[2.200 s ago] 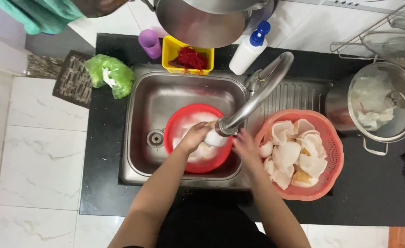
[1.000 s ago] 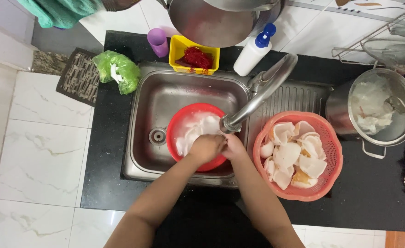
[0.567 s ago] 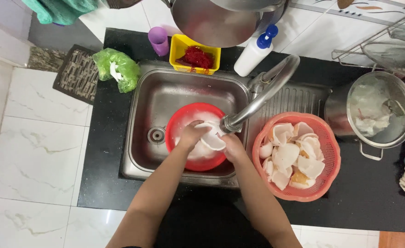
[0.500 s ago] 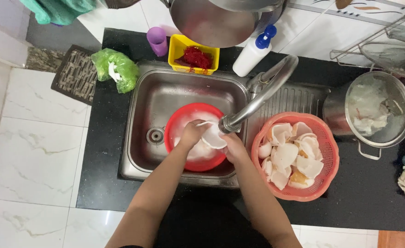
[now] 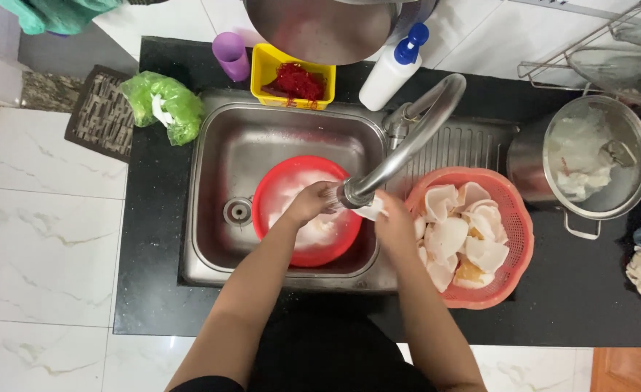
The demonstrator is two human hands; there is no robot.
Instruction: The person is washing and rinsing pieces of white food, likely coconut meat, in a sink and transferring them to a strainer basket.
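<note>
Left hand point(image 5: 311, 203) dips into the red bowl point(image 5: 277, 190) under the tap point(image 5: 407, 145); grip unclear. Right hand point(image 5: 394, 221) pinches 1 white piece point(image 5: 371, 211) beside the spout. Best kept low, over the sink point(image 5: 226, 145).

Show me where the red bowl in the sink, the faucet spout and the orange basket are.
red bowl point(image 5: 273, 190): head view, on its left rim.
faucet spout point(image 5: 415, 141): head view, on the middle of the curved pipe.
orange basket point(image 5: 518, 218): head view, on its right rim.
</note>
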